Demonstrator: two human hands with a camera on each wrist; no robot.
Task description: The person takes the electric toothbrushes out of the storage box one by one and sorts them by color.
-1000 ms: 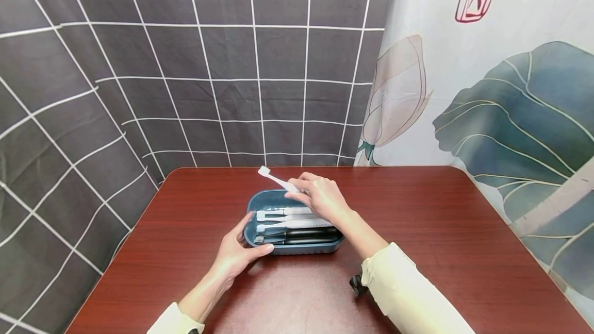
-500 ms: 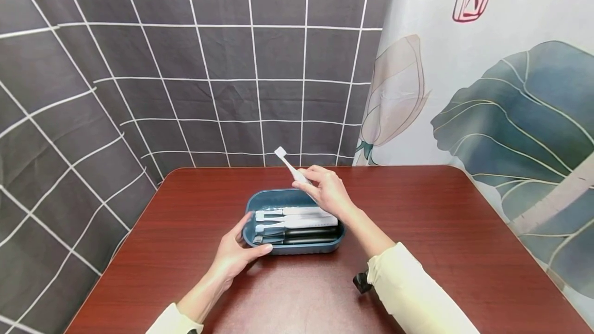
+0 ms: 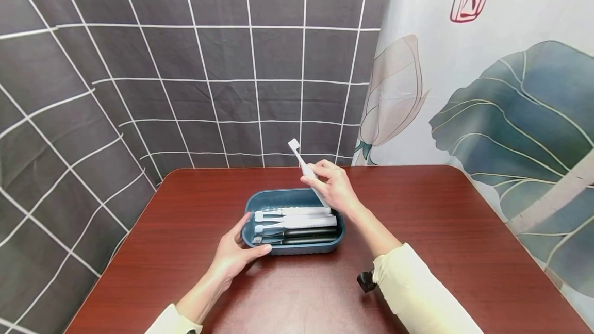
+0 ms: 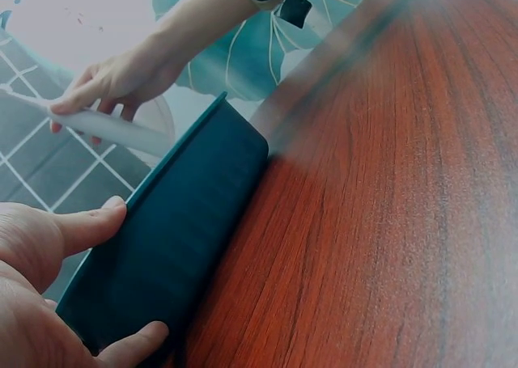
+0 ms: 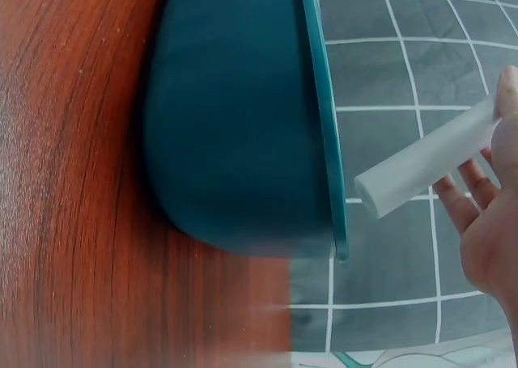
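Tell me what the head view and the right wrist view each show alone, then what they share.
Only the head view: the left hand's grip on the blue box, the toothbrushes inside and the bristle head of the raised toothbrush. Only the right wrist view: the flat end face of its handle. Both: the right hand's grip, box, handle, tabletop and gridded curtain.
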